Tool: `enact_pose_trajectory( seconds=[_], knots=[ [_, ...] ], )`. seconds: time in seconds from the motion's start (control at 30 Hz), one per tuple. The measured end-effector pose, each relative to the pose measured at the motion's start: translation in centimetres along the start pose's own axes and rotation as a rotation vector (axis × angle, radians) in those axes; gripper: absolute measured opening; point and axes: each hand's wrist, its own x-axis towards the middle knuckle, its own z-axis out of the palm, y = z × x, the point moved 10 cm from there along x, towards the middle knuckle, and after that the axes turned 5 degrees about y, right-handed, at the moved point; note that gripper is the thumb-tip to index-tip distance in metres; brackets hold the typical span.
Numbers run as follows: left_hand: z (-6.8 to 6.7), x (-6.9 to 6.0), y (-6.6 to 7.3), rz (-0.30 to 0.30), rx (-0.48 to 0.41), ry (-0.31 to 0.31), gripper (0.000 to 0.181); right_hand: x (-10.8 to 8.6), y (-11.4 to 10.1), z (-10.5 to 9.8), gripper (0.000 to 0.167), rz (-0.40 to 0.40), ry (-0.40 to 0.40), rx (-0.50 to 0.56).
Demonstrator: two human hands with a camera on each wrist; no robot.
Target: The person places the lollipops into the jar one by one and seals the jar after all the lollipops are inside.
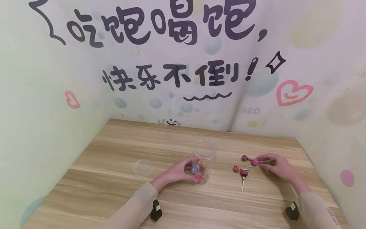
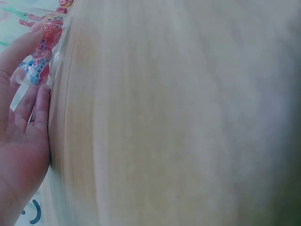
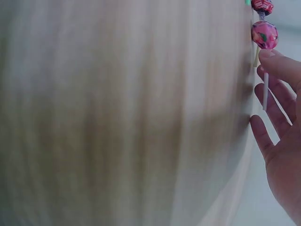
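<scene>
My left hand (image 1: pixel 178 171) holds the side of a clear plastic jar (image 1: pixel 205 158), which stands upright with its mouth uncovered. Inside lie several wrapped lollipops, among them a blue one (image 1: pixel 195 170) and a red one (image 1: pixel 202 167). In the left wrist view, the thumb and fingers curve around the jar's lower wall. To the right of the jar, my right hand (image 1: pixel 276 164) pinches a pink lollipop (image 3: pixel 265 35) just below its candy, the white stick pointing back toward the palm. Close by on the table lie a dark red lollipop (image 1: pixel 244 157), an orange-red one (image 1: pixel 236 169) and another dark red one (image 1: pixel 244 173).
A round clear lid (image 1: pixel 142 168) lies flat on the wooden table (image 1: pixel 114 149), left of the jar. Black devices (image 1: pixel 156 210) sit by each wrist. Walls with printed lettering (image 1: pixel 171 76) border the table at the back and sides.
</scene>
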Motion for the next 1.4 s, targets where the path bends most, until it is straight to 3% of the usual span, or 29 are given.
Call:
enact_pose_trajectory(
  seconds=[0.47, 0.8, 1.23, 1.4],
  knots=[
    [0.0, -0.1, 0.0, -0.005, -0.002, 0.003, 0.085, 0.0, -0.2, -0.3, 0.015, -0.034, 0.084, -0.04],
    [0.0, -0.1, -0.1, -0.005, 0.0, 0.002, 0.085, 0.4, -0.5, -0.6, 0.017, -0.051, 0.087, -0.076],
    [0.0, -0.1, 0.1, 0.006, 0.0, -0.003, 0.086, 1.4, -1.3, -1.1, 0.014, 0.047, 0.036, -0.044],
    [0.0, -0.1, 0.1, 0.003, 0.003, -0.006, 0.086, 1.7, -1.6, -1.4, 0.015, 0.034, 0.065, -0.043]
  ],
)
